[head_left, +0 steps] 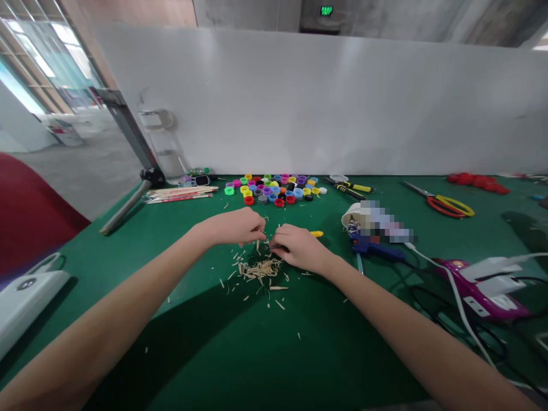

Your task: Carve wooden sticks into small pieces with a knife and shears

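Note:
My left hand (235, 226) and my right hand (297, 247) meet over the green table (265, 354), fingers curled. Between the fingertips of my left hand a small wooden sliver (258, 246) hangs down. My right hand is closed, pinching at something I cannot make out beside it. Just below both hands lies a pile of wooden shavings (260, 268), with loose splinters scattered around it. A small yellow piece (317, 233) lies right of my right hand.
Coloured plastic rings (274, 189) cluster at the back. Wooden sticks (180, 194) lie back left, yellow-black tools (351, 187) and scissors (440, 202) back right. A blue glue gun (372, 244), a white cup (353, 216), a purple device (479, 285) and cables sit right. A white device (25, 297) is left.

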The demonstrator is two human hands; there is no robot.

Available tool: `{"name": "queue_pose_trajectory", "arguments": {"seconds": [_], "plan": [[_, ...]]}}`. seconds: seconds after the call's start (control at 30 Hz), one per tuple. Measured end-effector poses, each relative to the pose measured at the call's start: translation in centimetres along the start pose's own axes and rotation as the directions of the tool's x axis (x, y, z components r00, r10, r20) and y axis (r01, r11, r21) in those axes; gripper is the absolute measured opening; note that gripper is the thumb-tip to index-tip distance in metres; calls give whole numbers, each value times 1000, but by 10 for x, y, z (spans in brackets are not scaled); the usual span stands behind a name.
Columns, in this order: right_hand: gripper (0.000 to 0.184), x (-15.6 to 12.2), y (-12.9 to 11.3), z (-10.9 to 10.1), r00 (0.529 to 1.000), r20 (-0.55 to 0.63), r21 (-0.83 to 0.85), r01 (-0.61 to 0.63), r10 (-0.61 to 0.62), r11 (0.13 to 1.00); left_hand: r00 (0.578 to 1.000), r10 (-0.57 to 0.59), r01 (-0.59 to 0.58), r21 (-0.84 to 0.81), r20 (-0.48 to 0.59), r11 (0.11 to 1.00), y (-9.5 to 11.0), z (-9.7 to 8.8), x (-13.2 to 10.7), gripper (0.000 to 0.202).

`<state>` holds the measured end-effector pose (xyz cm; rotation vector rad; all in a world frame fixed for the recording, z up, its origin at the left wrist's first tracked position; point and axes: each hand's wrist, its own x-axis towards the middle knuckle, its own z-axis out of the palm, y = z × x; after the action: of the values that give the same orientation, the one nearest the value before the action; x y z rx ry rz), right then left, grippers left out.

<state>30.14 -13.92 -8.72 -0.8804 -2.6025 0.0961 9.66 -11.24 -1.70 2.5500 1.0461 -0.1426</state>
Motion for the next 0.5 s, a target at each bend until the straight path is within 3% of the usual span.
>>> {"name": "queue_pose_trajectory", "arguments": {"seconds": [0.5], "plan": [[8, 5, 3, 0, 998, 23, 47, -58, 57, 997, 999, 32, -31, -71, 12, 997, -5, 4, 2, 31]]}}
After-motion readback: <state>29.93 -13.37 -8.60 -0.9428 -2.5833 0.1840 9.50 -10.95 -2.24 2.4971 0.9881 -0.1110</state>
